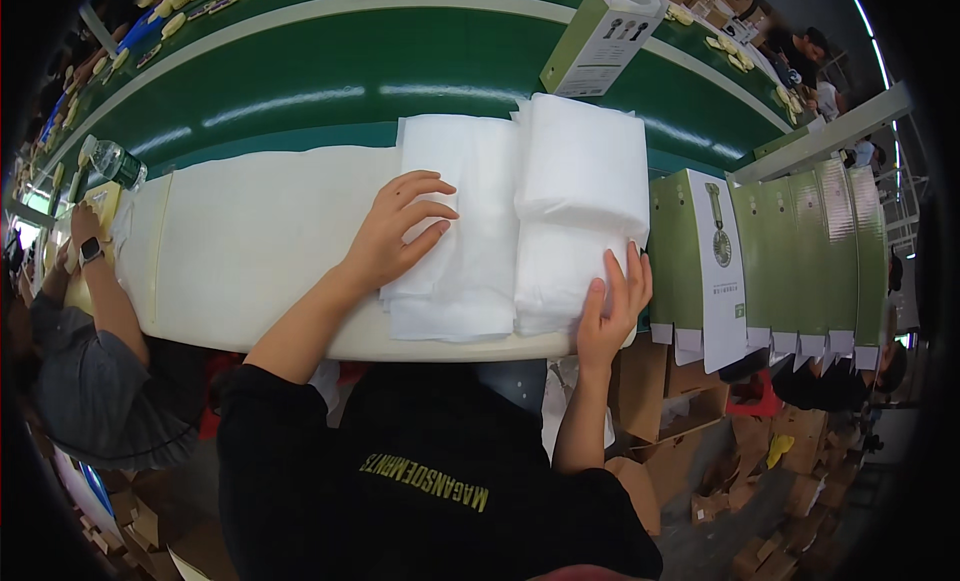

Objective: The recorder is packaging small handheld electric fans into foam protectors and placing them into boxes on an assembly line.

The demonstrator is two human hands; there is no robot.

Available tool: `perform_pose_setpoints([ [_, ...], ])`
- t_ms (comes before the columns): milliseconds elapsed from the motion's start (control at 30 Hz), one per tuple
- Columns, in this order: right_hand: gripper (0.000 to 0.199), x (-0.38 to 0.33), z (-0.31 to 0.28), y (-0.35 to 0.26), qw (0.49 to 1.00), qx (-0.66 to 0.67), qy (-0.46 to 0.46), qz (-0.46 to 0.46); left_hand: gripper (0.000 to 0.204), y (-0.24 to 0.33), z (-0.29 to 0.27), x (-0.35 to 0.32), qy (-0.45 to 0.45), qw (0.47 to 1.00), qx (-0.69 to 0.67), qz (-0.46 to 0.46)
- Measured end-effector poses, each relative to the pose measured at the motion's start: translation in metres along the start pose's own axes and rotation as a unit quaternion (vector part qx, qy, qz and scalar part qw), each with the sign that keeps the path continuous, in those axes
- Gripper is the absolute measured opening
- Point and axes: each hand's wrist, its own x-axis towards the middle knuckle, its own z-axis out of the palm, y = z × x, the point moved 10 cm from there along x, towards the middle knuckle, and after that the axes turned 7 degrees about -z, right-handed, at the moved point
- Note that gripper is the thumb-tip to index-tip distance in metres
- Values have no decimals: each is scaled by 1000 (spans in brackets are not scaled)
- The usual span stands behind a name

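Note:
Two stacks of thin, white, translucent sheets or bags lie side by side on the white worktop [260, 251]. My left hand [402, 226] rests at the left edge of the left stack [465, 271], its fingers spread and slightly curled over the top sheets. At the lower right corner of the right stack [583, 171] is my right hand [615, 306], with fingers stretched along its edge and the thumb apart. The right stack looks thicker and bulges, with a crease across its middle. Neither hand grips anything that I can see.
Green-and-white flat cartons [800, 261] stand in a row right of the stacks. An upright box [605, 41] sits on the green conveyor [420, 71]. A clear bottle [115, 163] lies at far left, near a co-worker's hand [85, 224]. Cardboard boxes [690, 471] cover the floor at right.

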Motion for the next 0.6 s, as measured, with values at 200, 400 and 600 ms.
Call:
perform_pose_setpoints([
  [200, 30, -3, 17, -65, 990, -50, -5, -132, 25, 14, 36, -5, -162, 985, -35, 57],
  [400, 34, 18, 72, -118, 979, -33, -56, -192, 42, 12, 31, -7, -154, 981, -117, -13],
  [600, 34, 12, 85, -119, 968, 92, -86, -216, 45, 14, 31, -7, -156, 953, -250, -74],
])
